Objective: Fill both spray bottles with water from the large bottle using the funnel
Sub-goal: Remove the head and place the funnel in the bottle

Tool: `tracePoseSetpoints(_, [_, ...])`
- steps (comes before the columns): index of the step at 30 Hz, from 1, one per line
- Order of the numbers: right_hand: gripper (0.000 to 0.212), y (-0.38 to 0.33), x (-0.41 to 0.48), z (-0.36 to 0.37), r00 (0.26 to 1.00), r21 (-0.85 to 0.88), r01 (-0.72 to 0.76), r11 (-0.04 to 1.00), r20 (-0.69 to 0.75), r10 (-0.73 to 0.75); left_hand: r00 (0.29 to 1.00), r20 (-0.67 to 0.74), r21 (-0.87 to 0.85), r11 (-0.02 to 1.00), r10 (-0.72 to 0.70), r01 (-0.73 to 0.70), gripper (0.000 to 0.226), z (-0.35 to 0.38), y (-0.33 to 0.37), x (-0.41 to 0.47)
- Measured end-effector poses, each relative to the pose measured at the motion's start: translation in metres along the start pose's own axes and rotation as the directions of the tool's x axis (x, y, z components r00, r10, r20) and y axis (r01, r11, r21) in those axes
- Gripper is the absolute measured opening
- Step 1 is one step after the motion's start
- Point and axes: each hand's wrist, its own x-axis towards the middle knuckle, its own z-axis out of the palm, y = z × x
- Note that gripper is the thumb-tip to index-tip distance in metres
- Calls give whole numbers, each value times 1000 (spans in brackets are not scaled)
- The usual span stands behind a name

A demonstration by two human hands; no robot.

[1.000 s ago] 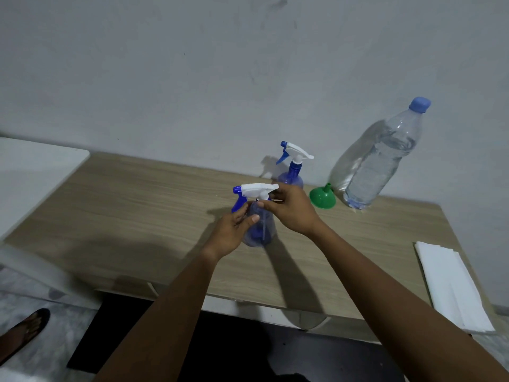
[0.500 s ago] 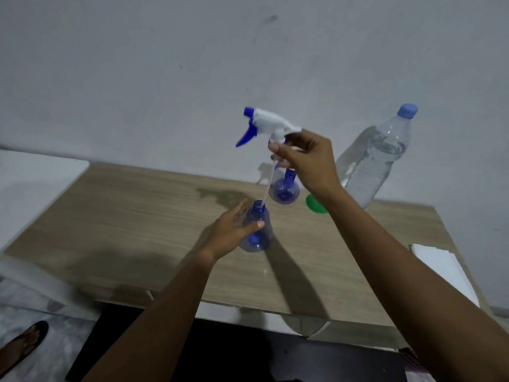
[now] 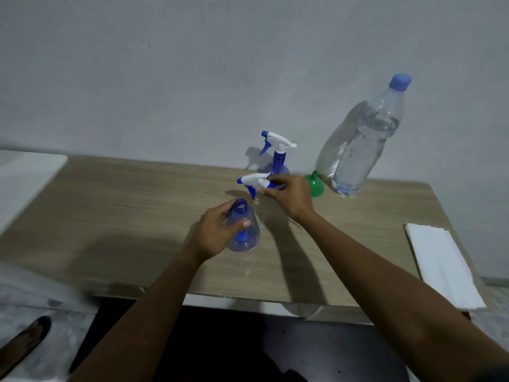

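Note:
My left hand point(image 3: 217, 234) grips the near blue spray bottle point(image 3: 246, 233), which stands on the wooden table point(image 3: 124, 216) with its neck uncovered. My right hand point(image 3: 289, 194) holds that bottle's white and blue spray head point(image 3: 254, 182) low over the table, just behind the bottle. The second spray bottle point(image 3: 276, 158) stands capped near the wall. A green funnel point(image 3: 314, 184) lies mouth down to its right. The large water bottle point(image 3: 363, 144) with a blue cap stands beside the funnel, partly full.
A folded white cloth point(image 3: 443, 264) lies at the table's right edge. A white surface point(image 3: 24, 175) adjoins the table on the left. The wall rises directly behind the bottles. A sandalled foot point(image 3: 24, 343) shows on the floor at lower left.
My right hand unscrewed the spray head, lifted it high with its tube out of the bottle, and has now brought it down close to the table behind the bottle. My left hand stayed on the bottle.

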Motion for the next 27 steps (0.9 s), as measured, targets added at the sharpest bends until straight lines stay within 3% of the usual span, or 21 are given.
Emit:
tracePoseSetpoints(6, [17, 27, 1, 39, 993, -83, -59, 995, 94, 67, 1000, -5, -55, 998, 0, -1, 49, 2, -3, -3])
tracePoseSetpoints(11, [39, 33, 4, 37, 980, 6, -123, 992, 158, 120, 1000, -1, -86, 996, 12, -12, 49, 1, -3, -7])
tracePoseSetpoints(18, [23, 32, 8, 33, 956, -163, -34, 986, 282, 80, 999, -3, -67, 997, 39, -39, 44, 1, 0, -8])
tracePoseSetpoints(22, [19, 30, 8, 42, 963, -159, -64, 985, 248, 102, 999, 4, -55, 998, 43, -43, 43, 1, 1, -8])
tracePoseSetpoints(27, [29, 33, 9, 42, 975, -150, -74, 986, 195, 103, 1000, 9, -34, 999, 9, -9, 53, -3, -1, -5])
